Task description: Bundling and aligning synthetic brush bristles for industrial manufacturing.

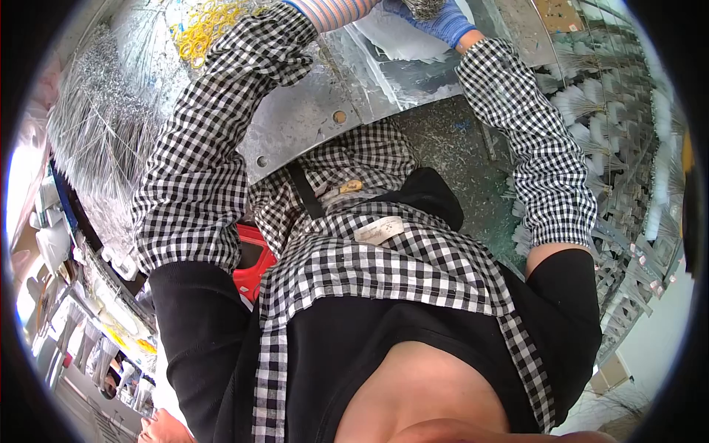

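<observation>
While both checked sleeve covers reached toward the upper edge, the right hand (pixel 436 21), in a blue glove, was closed on a grey fibre bundle (pixel 425 7) above the metal plate (pixel 310 118). The left hand (pixel 332 10) was mostly cut off; its grip could not be determined. Yellow rubber bands (pixel 203 29) lay near the left sleeve.

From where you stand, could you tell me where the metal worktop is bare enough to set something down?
The grey metal sheet is bare between the two checked sleeves, around its two round holes. The left is crowded with thin metal wires and yellow rubber bands; the right with white-tipped bundles.
</observation>
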Available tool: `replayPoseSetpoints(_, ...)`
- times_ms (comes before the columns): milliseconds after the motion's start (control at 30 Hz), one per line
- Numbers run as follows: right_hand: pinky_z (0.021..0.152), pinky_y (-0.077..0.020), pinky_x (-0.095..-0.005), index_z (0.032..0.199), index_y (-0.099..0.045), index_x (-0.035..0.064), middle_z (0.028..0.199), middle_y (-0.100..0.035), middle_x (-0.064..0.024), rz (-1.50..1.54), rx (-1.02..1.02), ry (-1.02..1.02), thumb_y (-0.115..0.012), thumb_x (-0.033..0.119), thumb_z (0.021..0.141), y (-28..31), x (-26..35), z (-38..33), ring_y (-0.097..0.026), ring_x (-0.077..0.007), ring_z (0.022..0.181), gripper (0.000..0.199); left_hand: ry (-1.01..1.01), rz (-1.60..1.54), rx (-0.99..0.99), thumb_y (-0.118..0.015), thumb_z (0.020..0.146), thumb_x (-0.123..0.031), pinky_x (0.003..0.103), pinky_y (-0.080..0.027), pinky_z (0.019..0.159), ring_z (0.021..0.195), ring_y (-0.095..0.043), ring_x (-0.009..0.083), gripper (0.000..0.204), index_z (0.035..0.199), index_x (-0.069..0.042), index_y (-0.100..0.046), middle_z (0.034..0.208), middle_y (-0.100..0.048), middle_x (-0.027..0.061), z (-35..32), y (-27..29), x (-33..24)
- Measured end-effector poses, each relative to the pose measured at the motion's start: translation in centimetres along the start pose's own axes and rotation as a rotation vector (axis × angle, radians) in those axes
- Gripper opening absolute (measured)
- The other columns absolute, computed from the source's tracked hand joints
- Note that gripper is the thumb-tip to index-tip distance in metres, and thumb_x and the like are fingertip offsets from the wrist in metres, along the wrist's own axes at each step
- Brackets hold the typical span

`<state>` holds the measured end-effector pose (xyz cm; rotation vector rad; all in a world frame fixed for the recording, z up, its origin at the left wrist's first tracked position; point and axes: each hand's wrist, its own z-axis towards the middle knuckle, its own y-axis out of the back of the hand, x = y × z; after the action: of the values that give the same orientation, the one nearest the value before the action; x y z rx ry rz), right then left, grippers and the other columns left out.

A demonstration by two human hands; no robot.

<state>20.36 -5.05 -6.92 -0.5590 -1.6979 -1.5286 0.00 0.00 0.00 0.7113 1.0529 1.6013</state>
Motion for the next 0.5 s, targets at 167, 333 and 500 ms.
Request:
replayPoseSetpoints(167,0.091,-0.0544,-0.0378,0.111,-0.066,0.0137,0.11,-0.069,-0.0108,-0.278,-0.017,0.146,-0.074,0.03,0.087,-0.1,-0.2,-0.1,-0.067,-0.0284,0.1,0.03,-0.005,0.007,0.003,-0.061,0.084,-0.012,0.041,-0.048,0.086,0.098,-0.063,0.027,0.02,0.104,-0.014,-0.062,0.093,-0.064,0.0058,-0.1,0.2,-0.3)
replayPoseSetpoints(333,0.09,-0.0544,-0.0394,0.109,-0.067,0.0146,0.11,-0.069,-0.0109,-0.382,-0.035,0.168,-0.071,0.034,0.089,-0.1,-0.1,0.1,-0.067,-0.03,0.1,0.029,0.007,-0.007,0.019,-0.061,0.084,-0.012,0.04,-0.048,0.086,0.097,-0.063,0.0269,0.021,0.105,-0.014,-0.062,0.093,-0.064,0.0058,-0.1,0.3,-0.1)
replayPoseSetpoints(500,0.078,-0.0556,-0.0415,0.095,-0.069,0.0152,0.099,-0.069,-0.011,-0.562,-0.155,0.398,-0.071,0.031,0.085,-0.4,-1.2,-0.3,-0.068,-0.0308,0.091,0.019,0.014,-0.032,0.023,-0.063,0.083,-0.013,0.04,-0.048,0.086,0.097,-0.063,0.0269,0.022,0.104,-0.014,-0.062,0.095,-0.065,0.0058,0.0,-0.2,-0.5)
